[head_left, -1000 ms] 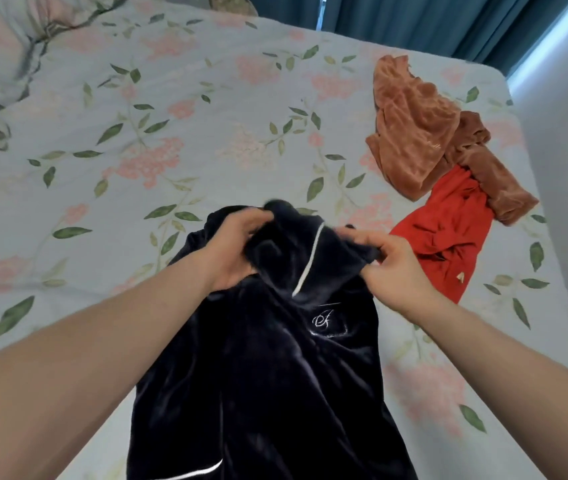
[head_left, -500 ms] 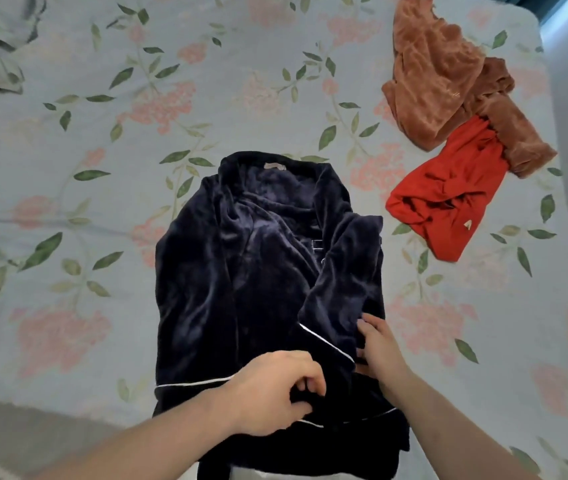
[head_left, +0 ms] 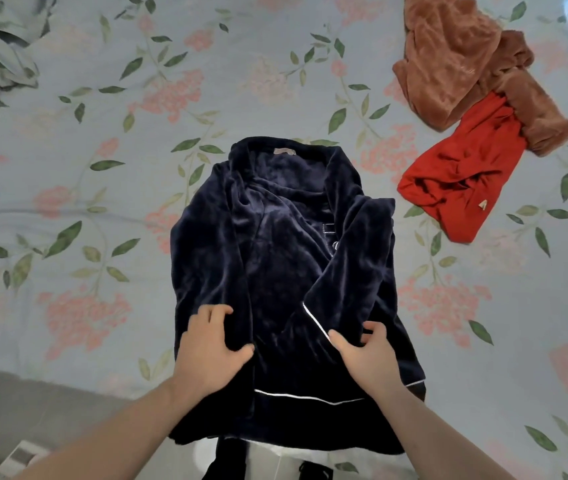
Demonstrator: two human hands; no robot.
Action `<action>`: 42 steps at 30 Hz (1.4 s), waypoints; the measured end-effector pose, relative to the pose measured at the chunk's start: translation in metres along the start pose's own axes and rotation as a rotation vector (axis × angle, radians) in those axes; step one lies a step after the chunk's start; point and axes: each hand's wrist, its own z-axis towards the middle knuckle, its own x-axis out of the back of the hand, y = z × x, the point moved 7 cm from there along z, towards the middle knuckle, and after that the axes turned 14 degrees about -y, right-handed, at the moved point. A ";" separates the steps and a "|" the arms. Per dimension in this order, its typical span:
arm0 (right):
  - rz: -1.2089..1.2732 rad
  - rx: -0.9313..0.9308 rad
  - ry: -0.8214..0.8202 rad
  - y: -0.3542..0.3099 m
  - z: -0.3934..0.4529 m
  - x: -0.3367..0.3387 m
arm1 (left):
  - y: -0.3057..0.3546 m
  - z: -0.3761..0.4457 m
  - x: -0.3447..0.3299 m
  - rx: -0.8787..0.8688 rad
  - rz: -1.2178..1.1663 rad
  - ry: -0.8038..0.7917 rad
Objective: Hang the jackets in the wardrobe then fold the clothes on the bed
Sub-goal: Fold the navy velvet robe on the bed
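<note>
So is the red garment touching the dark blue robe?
Apart. The head view shows a strip of flowered bedsheet between the red garment and the dark blue robe.

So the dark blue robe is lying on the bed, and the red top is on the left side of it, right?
Not quite. The head view shows the red top on the right side of the dark blue robe, partly under the fuzzy brown clothes. The robe does lie on the bed.

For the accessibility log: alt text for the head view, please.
Two bare hands, left hand and right hand, rest on a dark navy velvet robe spread on a floral bedsheet; a red garment and brown fleece garment lie upper right.
</note>
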 end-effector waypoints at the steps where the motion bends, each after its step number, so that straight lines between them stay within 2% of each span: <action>1: -0.010 -0.003 -0.017 0.001 0.002 -0.007 | -0.003 -0.004 -0.010 0.030 0.054 -0.057; 4: 0.007 -0.024 0.013 0.005 0.010 -0.016 | -0.008 -0.012 -0.031 0.149 0.192 -0.115; 7: -0.015 0.011 0.080 0.000 0.003 -0.008 | -0.011 -0.017 -0.032 0.165 0.125 -0.051; 10: -0.014 0.124 0.218 -0.002 -0.021 0.014 | -0.010 -0.023 -0.023 0.029 -0.067 0.087; 14: -0.183 0.242 0.262 0.016 -0.038 0.025 | 0.008 -0.040 -0.006 -0.207 -0.179 0.269; 16: -0.315 0.186 0.206 0.037 -0.028 0.022 | 0.011 -0.041 -0.012 -0.225 -0.149 0.236; 19: -0.438 0.025 0.073 0.060 -0.013 0.014 | -0.002 -0.030 -0.038 -0.094 0.097 0.029; 21: -0.437 0.012 0.088 0.055 -0.010 0.013 | -0.007 -0.024 -0.045 -0.025 0.169 -0.050; 23: -0.421 0.124 0.202 0.035 -0.016 0.016 | 0.003 -0.024 -0.033 -0.084 0.165 0.041; 25: -0.444 0.336 0.300 0.012 -0.026 0.015 | 0.017 -0.028 -0.026 -0.210 0.178 0.143; 26: -0.471 0.414 0.305 0.006 -0.029 0.011 | 0.022 -0.030 -0.028 -0.278 0.203 0.127; 28: -0.594 0.454 0.216 0.009 -0.028 -0.005 | 0.023 -0.033 -0.046 -0.325 0.319 -0.033; 31: -0.782 0.308 -0.034 0.031 -0.018 -0.030 | 0.002 -0.030 -0.066 -0.178 0.468 -0.210; 34: -0.792 0.239 -0.081 0.037 -0.012 -0.033 | -0.002 -0.025 -0.061 -0.079 0.423 -0.164; 39: -0.675 0.351 -0.059 0.024 -0.021 -0.025 | 0.015 -0.032 -0.043 -0.314 0.308 -0.028; 42: -0.675 0.356 -0.131 0.035 -0.018 -0.025 | 0.006 -0.034 -0.031 -0.390 0.295 -0.030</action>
